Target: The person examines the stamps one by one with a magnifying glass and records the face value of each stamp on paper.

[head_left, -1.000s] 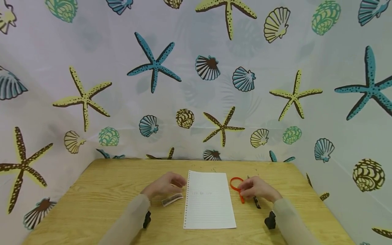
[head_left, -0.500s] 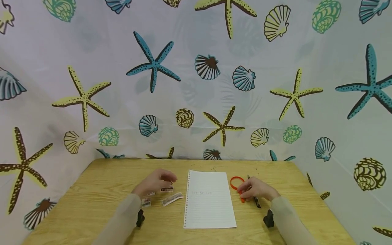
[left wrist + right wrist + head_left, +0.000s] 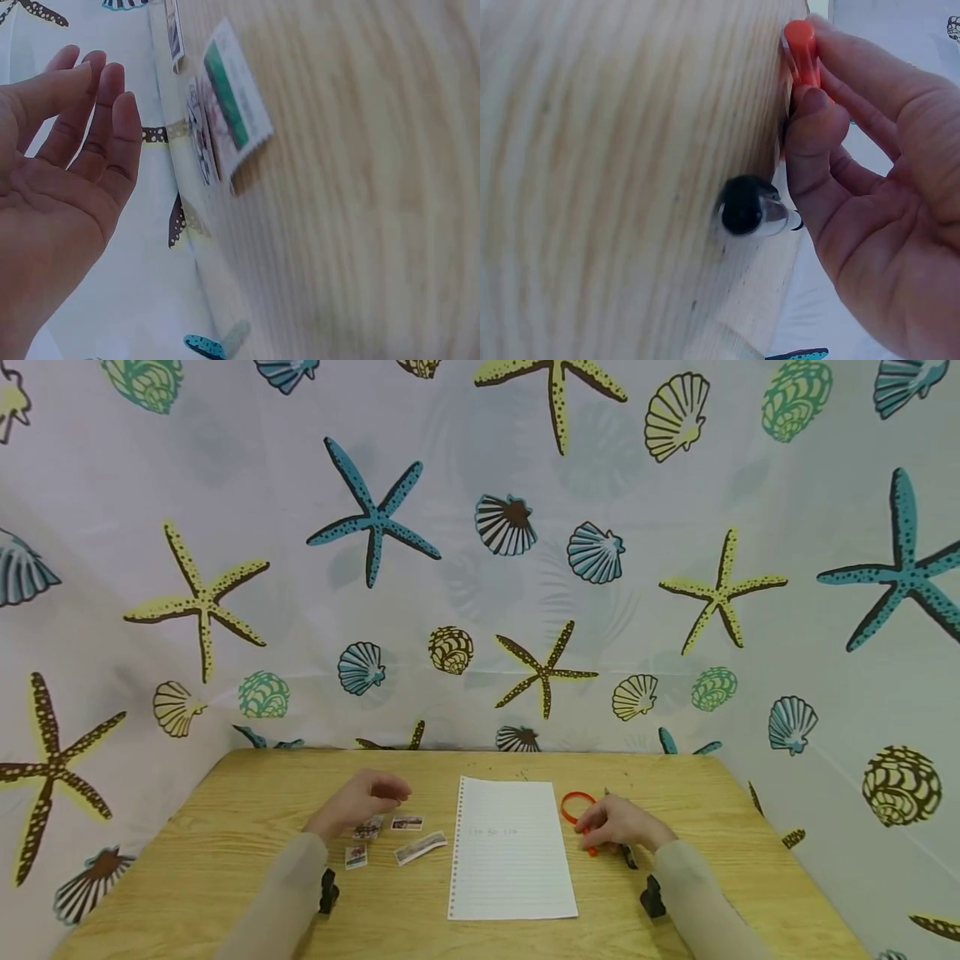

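My right hand [image 3: 628, 823] pinches the handle of a red magnifying glass [image 3: 564, 811] between thumb and fingers; the right wrist view shows the orange-red handle [image 3: 802, 49] at the fingertips. Under that hand lies a pen [image 3: 742, 206] with a black end and a clear barrel. On the left, my left hand [image 3: 367, 799] hovers with loosely bent fingers and nothing in them. Close below it lie several postage stamps [image 3: 407, 822], partly covered by the hand in the head view. One stamp with a green band [image 3: 232, 97] shows large in the left wrist view.
Between the hands lies a lined sheet of paper [image 3: 513, 868] with punched holes along its left edge and faint pencil-like writing near the top. Everything rests on a wooden table [image 3: 247, 835]. A cloth printed with shells and starfish [image 3: 465, 585] hangs behind and at both sides.
My left hand has drawn away to the left from beside the paper, uncovering more stamps. My right hand has shifted slightly left, its fingers now over the magnifying glass's handle.
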### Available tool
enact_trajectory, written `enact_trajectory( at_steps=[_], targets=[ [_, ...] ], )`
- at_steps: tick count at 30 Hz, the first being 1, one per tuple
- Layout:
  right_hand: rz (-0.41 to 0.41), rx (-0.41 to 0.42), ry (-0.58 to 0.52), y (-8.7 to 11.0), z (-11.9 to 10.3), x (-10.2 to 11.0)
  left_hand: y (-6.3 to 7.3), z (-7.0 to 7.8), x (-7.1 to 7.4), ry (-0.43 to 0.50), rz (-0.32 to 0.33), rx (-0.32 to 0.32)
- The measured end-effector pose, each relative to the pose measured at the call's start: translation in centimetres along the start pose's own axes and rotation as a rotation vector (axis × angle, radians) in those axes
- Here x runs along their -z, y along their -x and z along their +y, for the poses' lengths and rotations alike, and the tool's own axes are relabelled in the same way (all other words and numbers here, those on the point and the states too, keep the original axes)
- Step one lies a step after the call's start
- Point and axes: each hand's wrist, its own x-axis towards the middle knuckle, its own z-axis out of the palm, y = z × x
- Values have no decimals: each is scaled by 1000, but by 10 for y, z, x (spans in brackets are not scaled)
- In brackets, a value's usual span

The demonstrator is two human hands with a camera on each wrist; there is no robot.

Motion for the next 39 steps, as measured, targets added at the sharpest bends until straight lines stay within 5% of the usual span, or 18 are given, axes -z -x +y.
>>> enact_trajectory(
  at_steps=[18, 30, 39],
  targets=[
    [74, -57, 27, -1, -2, 1, 2, -11, 4, -3, -86, 78],
    [49, -59, -173, 1, 6, 0, -4, -14, 4, 12, -99, 201],
    [117, -12, -179, -5, -1, -8, -7, -15, 6, 1, -139, 168]
  ],
)
